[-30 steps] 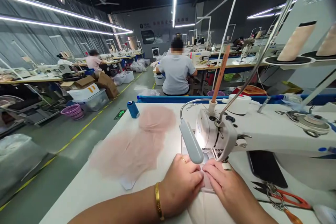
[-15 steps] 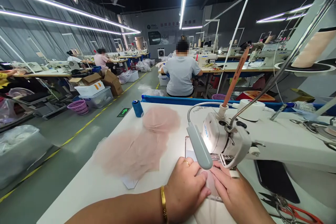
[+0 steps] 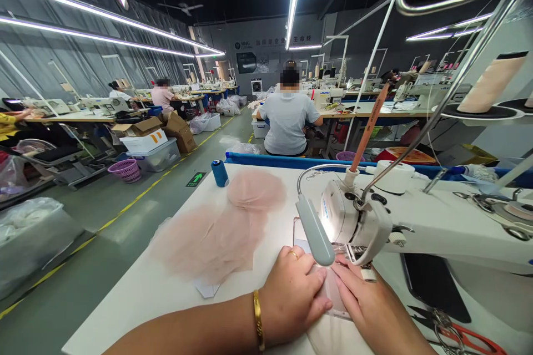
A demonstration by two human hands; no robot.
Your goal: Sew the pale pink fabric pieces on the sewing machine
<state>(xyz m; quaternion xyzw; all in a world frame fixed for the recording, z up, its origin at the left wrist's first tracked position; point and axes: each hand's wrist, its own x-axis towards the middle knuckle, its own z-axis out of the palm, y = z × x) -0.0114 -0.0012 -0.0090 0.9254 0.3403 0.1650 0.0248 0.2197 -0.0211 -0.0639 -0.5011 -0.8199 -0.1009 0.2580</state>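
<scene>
At the needle end of a white sewing machine [image 3: 339,216], both my hands are on a strip of pale pink sheer fabric [image 3: 332,287]. My left hand [image 3: 293,294], with a ring and gold bangle, is closed on its left side, thumb and bent fingers pressed to the cloth. My right hand [image 3: 361,291] grips the right side, fingers close together; the fingertips are partly hidden below the machine head. A grey lamp [image 3: 316,233] hangs over the fingers and hides the needle. More sheer pink fabric pieces [image 3: 220,233] lie spread on the table to the left.
A blue thread spool [image 3: 219,173] stands at the table's far left corner. Right of my hands lie a black phone [image 3: 435,285] and red-handled scissors [image 3: 470,339]. A pencil [image 3: 370,127] stands upright on the machine head. Ahead, a person [image 3: 288,116] sits at another machine.
The view has shifted slightly, so the machine sits a little further left in the picture. Both hands keep nearly the same place on the fabric.
</scene>
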